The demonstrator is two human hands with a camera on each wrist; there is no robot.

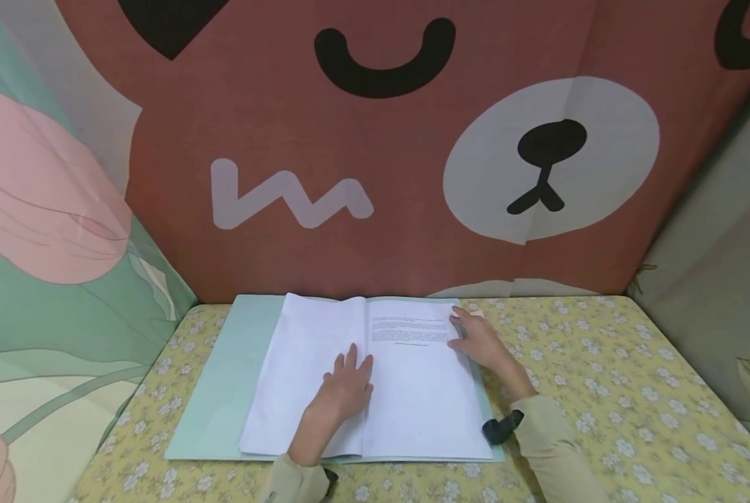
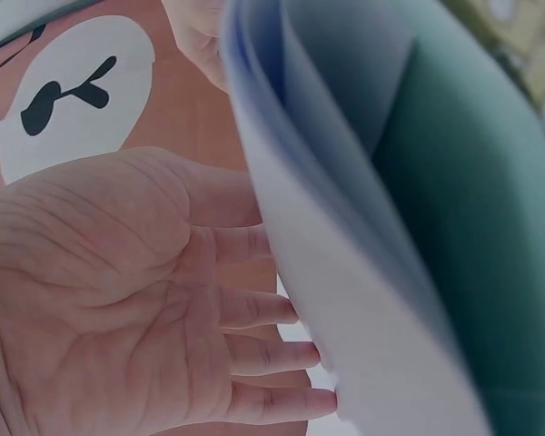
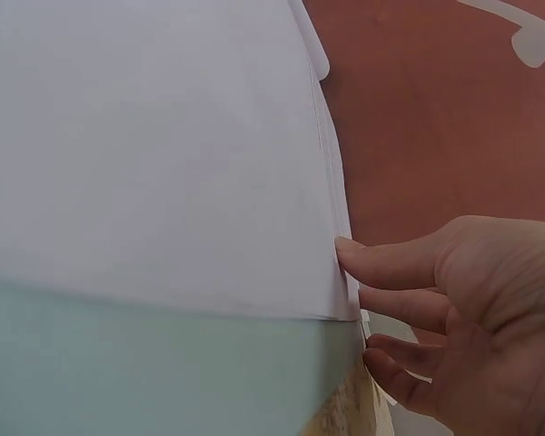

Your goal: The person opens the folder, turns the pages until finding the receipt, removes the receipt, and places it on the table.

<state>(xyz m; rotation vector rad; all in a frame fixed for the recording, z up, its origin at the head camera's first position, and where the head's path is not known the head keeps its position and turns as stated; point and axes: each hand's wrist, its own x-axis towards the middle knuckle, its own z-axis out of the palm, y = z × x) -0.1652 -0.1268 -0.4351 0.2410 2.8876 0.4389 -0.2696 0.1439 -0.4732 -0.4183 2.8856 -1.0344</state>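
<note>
A light green folder lies spread on the table with white paper sheets inside, opened to two facing pages. The left page looks blank; the right one carries a short block of printed text near its top. My left hand rests beside the centre fold with fingers extended; in the left wrist view those fingertips meet the paper. At the upper right corner of the right page, my right hand pinches the sheets' edge, thumb on top and the other fingers at the edge.
The table wears a yellow flowered cloth. Behind its far edge hangs a reddish-brown curtain with a bear face, and a green printed curtain stands at the left. A black wrist device sits at my right cuff.
</note>
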